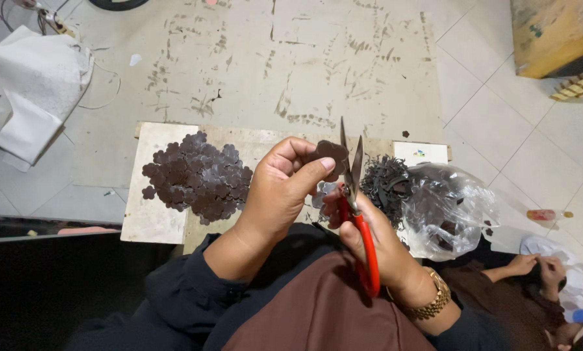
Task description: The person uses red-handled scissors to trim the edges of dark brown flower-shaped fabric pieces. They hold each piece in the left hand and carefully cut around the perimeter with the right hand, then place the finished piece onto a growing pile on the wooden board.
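My left hand [275, 188] pinches one dark brown flower-shaped leather piece [329, 153], my right hand [369, 240] grips red-handled scissors [356, 201]; many cut pieces [197, 177] lie piled on the table [152, 221], I judge more remain.

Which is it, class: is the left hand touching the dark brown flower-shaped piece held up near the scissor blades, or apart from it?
Touching. The head view shows the left hand pinching the dark brown piece between thumb and fingertips, with no gap, just left of the red-handled scissors in the right hand.

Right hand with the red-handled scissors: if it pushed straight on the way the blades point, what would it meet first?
Probably the dark brown cut-out piece pinched in the left hand; the scissors in the right hand point up right beside it. Depth is unclear.
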Demonstrator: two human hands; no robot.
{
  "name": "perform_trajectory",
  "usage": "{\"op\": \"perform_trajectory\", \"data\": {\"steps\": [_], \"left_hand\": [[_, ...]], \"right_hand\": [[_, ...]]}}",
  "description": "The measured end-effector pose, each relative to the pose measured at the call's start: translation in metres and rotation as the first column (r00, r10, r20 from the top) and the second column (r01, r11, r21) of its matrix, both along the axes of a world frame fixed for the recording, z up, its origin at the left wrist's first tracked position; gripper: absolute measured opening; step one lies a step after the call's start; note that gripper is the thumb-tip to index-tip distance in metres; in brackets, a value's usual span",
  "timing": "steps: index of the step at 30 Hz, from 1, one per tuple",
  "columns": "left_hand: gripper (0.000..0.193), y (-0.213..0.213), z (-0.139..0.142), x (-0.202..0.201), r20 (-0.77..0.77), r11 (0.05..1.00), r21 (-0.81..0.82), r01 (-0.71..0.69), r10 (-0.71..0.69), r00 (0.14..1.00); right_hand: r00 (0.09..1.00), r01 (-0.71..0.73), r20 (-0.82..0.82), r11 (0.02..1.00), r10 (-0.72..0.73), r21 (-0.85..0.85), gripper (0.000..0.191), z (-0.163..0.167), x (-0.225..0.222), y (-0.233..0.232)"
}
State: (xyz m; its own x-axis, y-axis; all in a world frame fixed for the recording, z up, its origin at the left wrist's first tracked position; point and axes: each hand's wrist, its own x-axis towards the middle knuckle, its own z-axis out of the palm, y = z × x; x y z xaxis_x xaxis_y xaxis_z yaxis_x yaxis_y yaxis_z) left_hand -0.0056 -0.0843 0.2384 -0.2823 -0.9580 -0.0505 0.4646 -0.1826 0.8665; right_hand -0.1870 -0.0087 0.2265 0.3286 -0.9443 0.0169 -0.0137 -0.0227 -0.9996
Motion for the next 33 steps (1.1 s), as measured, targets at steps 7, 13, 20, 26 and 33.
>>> {"op": "perform_trajectory", "data": {"steps": [7,13,20,26,33], "left_hand": [[0.013,0.012,-0.007,-0.008,-0.14,0.997,0.008,-0.076,0.076,0.987],[0.015,0.014,-0.002,-0.006,-0.078,0.999,0.033,-0.001,0.004,0.997],[0.015,0.016,-0.003,-0.012,-0.07,0.995,0.06,-0.082,0.086,0.994],[0.016,0.018,0.001,-0.015,-0.066,0.99,0.087,-0.111,0.117,0.991],[0.019,0.02,-0.002,-0.021,-0.083,0.981,0.136,-0.141,0.153,0.985]], "right_hand": [[0.998,-0.051,-0.03,0.999,0.051,0.018,0.082,-0.002,0.003,0.004],[0.999,-0.036,-0.022,0.999,0.036,0.028,0.079,-0.002,0.004,0.0],[0.998,-0.043,-0.035,0.998,0.045,0.036,0.084,-0.001,0.007,0.002],[0.99,-0.02,-0.137,0.999,0.015,-0.034,0.085,-0.005,0.009,0.0],[0.992,0.011,-0.125,0.999,-0.018,-0.052,0.074,-0.009,0.016,-0.002]]}}
